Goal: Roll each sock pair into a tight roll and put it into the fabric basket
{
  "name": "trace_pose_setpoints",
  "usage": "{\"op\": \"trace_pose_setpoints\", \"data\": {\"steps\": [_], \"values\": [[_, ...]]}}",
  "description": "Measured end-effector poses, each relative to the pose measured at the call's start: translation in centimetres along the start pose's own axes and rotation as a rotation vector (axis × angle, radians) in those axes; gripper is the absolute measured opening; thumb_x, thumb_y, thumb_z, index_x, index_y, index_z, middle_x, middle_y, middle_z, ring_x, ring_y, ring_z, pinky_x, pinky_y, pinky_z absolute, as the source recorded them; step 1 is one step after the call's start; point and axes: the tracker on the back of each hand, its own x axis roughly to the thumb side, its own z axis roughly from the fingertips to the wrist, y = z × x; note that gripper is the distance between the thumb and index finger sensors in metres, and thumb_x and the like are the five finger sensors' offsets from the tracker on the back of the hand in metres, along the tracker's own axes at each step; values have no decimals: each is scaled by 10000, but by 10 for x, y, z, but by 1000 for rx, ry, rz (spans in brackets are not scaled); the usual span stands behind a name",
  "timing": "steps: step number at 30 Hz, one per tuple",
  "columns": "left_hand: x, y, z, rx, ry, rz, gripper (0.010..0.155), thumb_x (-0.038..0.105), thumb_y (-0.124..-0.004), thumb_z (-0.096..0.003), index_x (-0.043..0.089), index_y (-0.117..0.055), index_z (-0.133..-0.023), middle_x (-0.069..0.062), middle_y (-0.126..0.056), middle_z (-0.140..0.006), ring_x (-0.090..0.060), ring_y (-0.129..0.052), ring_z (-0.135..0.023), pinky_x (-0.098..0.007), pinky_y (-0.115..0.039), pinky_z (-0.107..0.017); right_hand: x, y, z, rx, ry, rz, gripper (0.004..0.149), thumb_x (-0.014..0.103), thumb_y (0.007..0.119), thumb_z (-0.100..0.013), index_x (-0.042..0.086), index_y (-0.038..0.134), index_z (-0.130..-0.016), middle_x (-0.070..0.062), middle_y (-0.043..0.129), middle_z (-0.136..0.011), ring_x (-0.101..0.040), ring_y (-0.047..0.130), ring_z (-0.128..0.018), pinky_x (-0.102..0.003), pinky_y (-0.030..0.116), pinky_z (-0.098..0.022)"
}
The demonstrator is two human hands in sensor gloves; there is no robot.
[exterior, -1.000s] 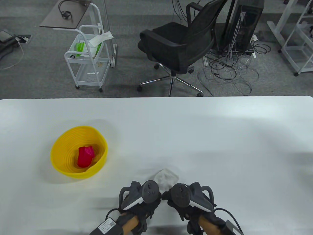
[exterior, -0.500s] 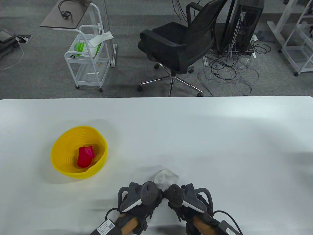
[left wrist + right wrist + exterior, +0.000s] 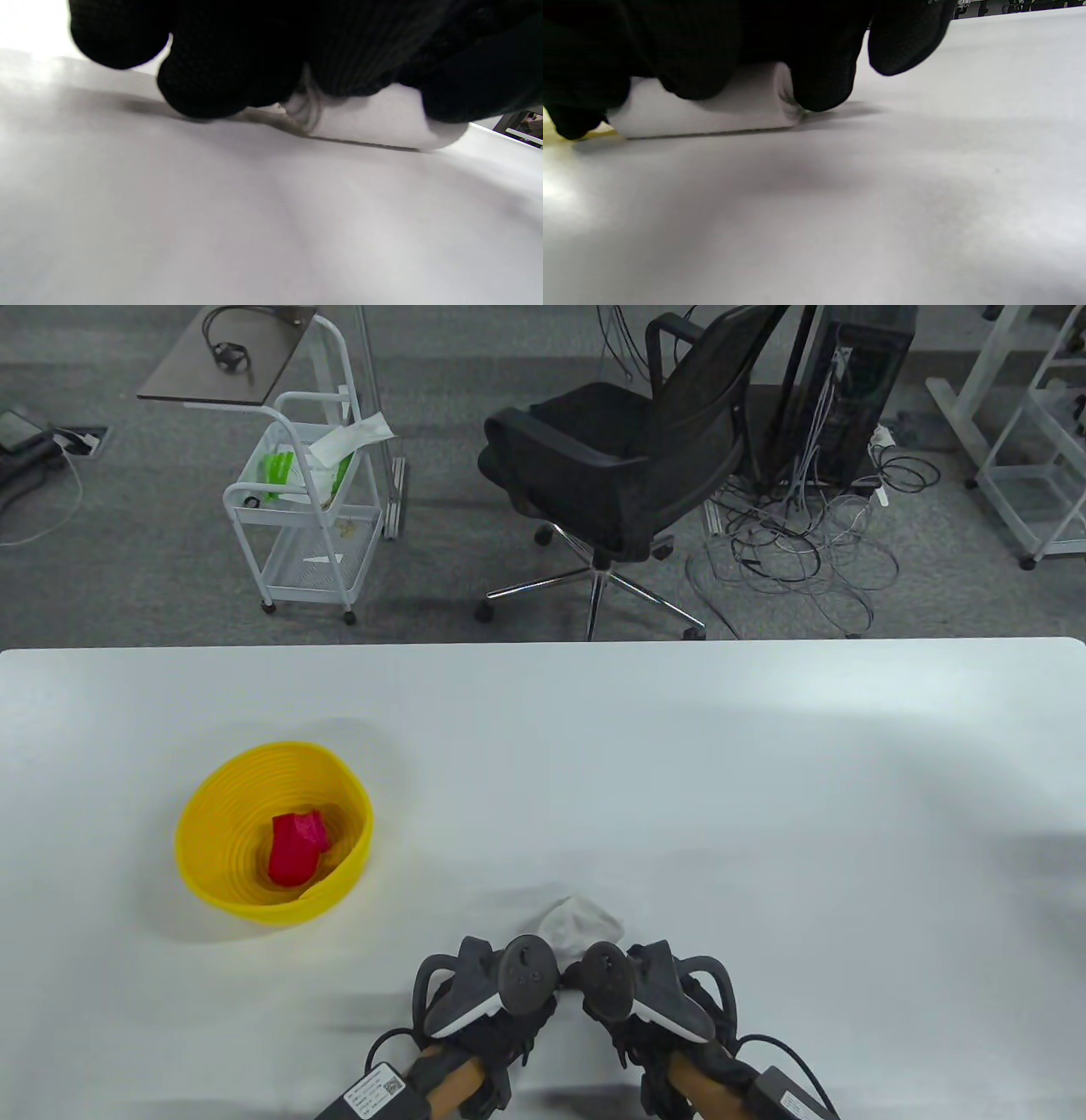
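Note:
A white sock pair [image 3: 573,923], partly rolled, lies on the white table near its front edge. My left hand [image 3: 509,984] and right hand [image 3: 615,988] sit side by side right behind it, fingers curled over the roll. In the left wrist view gloved fingers [image 3: 203,84] grip the white roll [image 3: 373,123] against the table. The right wrist view shows gloved fingers [image 3: 818,80] curled over the roll [image 3: 742,110]. To the left stands the yellow basket [image 3: 212,882] with a red sock roll [image 3: 295,848] inside.
The white table [image 3: 679,772] spreads wide to the right and far side. Beyond its far edge are a black office chair [image 3: 619,466], a white trolley [image 3: 305,500] and cables on the floor.
Both hands have drawn closer together and a little toward the front edge. The free white sock end beyond them has grown shorter and more bunched.

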Motion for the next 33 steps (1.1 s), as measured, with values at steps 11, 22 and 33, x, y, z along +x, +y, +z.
{"op": "trace_pose_setpoints", "data": {"steps": [11, 22, 33], "values": [[-2, 0, -1, -25, 14, 30, 427, 387, -797, -398, 248, -925, -781, -43, -955, -682, -207, -988, -453, -457, -785, -431, 3, -22, 13, -80, -79, -38, 384, 425, 878, -377, 388, 894, -759, 128, 958, -808, -139, 957, -746, -489, 749, -618], [-6, 19, 4, 37, 35, 65, 460, 417, -830, -373, 232, -960, -774, -47, -988, -685, -225, -1018, -437, -463, -802, -412, -1, -1, 1, 45, 2, 17, 480, 444, 878, -377, 416, 792, -849, 142, 858, -931, -169, 892, -841, -508, 718, -643], [-4, 15, 3, 9, 9, 41, 515, 455, -900, -332, 260, -935, -807, -31, -970, -728, -220, -1011, -468, -460, -798, -432, -7, 4, -5, 39, 53, -21, 477, 430, 851, -394, 423, 768, -864, 155, 837, -936, -158, 887, -835, -499, 716, -645]]}}
